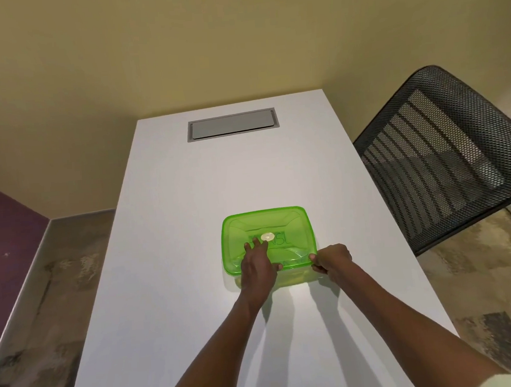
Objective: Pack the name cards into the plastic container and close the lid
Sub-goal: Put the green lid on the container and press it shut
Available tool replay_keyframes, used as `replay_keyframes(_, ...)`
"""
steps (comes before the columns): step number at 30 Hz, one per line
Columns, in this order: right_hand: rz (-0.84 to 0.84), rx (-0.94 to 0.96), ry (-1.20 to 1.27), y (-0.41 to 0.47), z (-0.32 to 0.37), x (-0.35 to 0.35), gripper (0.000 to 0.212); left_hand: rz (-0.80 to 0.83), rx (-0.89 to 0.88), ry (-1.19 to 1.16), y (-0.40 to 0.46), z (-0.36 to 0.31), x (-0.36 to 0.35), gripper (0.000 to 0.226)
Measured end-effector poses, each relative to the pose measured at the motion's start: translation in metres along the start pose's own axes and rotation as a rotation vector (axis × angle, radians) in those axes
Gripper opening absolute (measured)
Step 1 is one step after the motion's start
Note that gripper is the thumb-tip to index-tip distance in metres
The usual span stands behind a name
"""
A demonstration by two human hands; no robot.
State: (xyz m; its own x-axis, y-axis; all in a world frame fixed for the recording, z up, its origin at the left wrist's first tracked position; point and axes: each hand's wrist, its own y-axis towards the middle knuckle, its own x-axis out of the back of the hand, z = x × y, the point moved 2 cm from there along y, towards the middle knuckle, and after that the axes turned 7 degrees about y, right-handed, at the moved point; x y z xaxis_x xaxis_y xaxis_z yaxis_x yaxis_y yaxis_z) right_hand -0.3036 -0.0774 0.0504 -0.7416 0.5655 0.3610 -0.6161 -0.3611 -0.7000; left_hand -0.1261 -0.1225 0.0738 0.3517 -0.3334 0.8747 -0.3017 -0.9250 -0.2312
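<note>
Centrally on the white table point(188, 198), toward its near half, a green translucent plastic container point(296, 273) is seen with its green lid point(280, 221) laid on top. The left hand point(257, 264) is pressed flat on the lid, fingers spread open beside a small pale disc point(266, 237). The lid's near right corner is pinched by the curled fingers of the right hand point(331, 260). Dark lettering, perhaps on name cards inside, is faintly visible through the lid. A black mesh chair point(445, 156) is placed to the right.
</note>
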Motion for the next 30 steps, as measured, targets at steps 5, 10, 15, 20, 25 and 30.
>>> replay_keyframes(5, 0.018, 0.004, -0.066, 0.004, 0.0, 0.0, 0.03, 0.019, -0.002, 0.008, 0.002, -0.003, 0.003, 0.079)
replay_keyframes(10, 0.063, 0.011, 0.024, -0.001, 0.003, 0.003, 0.024, 0.014, -0.009, 0.021, 0.0, -0.003, 0.006, 0.082)
replay_keyframes(15, 0.059, 0.15, -0.285, -0.007, 0.011, 0.005, 0.025, -0.045, -0.057, 0.092, -0.002, 0.002, 0.01, 0.075)
replay_keyframes(20, -0.049, 0.645, -0.333, -0.023, 0.027, 0.0, 0.04, -0.224, -0.145, 0.143, 0.017, 0.008, 0.022, 0.047)
replay_keyframes(25, 0.041, 0.949, -0.554, -0.023, 0.04, -0.024, 0.047, -0.234, -0.219, 0.222, 0.044, 0.024, 0.023, 0.047)
replay_keyframes(30, 0.046, 1.099, -0.814, -0.011, 0.04, -0.047, 0.069, -0.151, -0.251, 0.355, 0.059, 0.042, 0.016, 0.077)
